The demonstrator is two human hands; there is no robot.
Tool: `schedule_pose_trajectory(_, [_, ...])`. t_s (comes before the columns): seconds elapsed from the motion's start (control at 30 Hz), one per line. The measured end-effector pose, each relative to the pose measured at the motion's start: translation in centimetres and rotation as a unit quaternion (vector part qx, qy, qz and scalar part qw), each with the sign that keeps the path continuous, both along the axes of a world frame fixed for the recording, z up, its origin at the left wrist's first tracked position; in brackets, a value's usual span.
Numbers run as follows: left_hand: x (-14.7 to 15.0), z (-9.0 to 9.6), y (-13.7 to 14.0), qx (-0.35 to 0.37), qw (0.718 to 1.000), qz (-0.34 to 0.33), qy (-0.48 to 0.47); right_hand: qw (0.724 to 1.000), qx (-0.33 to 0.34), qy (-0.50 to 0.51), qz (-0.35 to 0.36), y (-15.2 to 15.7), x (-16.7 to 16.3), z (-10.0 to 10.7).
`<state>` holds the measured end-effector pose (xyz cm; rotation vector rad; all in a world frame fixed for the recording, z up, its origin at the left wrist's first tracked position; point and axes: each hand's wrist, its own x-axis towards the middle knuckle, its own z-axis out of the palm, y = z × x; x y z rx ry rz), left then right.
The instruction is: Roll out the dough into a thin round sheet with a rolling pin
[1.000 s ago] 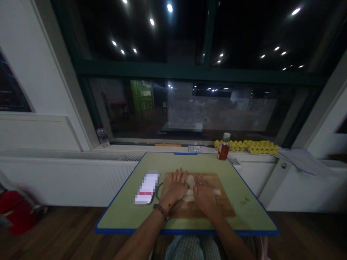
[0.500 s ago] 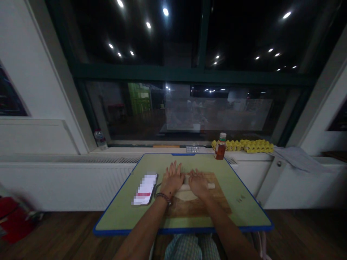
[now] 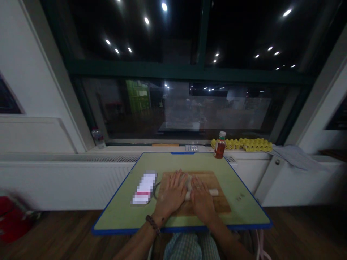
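Observation:
A pale rolling pin [image 3: 213, 192] lies crosswise on a wooden cutting board [image 3: 221, 206]. My left hand [image 3: 175, 191] rests flat over the pin's left part, fingers stretched forward, and hides that end. My right hand [image 3: 201, 196] lies flat over its right part, with the pin's right tip sticking out beside it. Between my fingers, just beyond the pin, shows a patch of whitish flattened dough [image 3: 188, 181]; the rest is under my hands. Neither hand is wrapped round anything.
The board lies on a small green table with a blue edge [image 3: 114, 230]. A phone [image 3: 145, 187] lies left of the board. A bottle of reddish-brown liquid [image 3: 219, 145] stands at the far right corner. Yellow egg cartons [image 3: 249, 144] and a clear bottle [image 3: 98, 138] are by the window.
Both hands have come back toward me along with the rolling pin. The dough that showed on the near side of the pin now shows beyond it. The view has shifted slightly.

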<state>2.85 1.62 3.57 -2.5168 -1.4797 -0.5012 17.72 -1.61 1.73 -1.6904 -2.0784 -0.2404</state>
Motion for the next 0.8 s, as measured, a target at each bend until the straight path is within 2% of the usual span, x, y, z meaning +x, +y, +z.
schedule_pose_trajectory(0.27, [1.0,1.1,6.0,-0.056,0.991,0.117,-0.022,0.988,-0.152,-0.011,-0.039,6.8,-0.8,2.9])
schedule_pose_trajectory(0.4, [1.0,1.3,7.4,-0.074,0.986,0.146,-0.023,0.982,-0.178,-0.012,-0.056,8.7,-1.0,3.3])
schedule_pose_trajectory(0.53, [1.1,1.2,5.4,-0.055,0.991,0.118,-0.024,0.99,-0.138,-0.016,-0.038,7.3,-0.8,2.4])
schedule_pose_trajectory(0.7, [1.0,0.6,0.6,-0.021,1.0,0.011,-0.018,0.999,-0.024,-0.027,0.028,2.3,0.3,0.6])
schedule_pose_trajectory(0.8, [0.5,0.6,-1.5,-0.016,0.999,-0.029,-0.041,0.995,0.005,-0.022,0.093,-0.4,2.0,0.0])
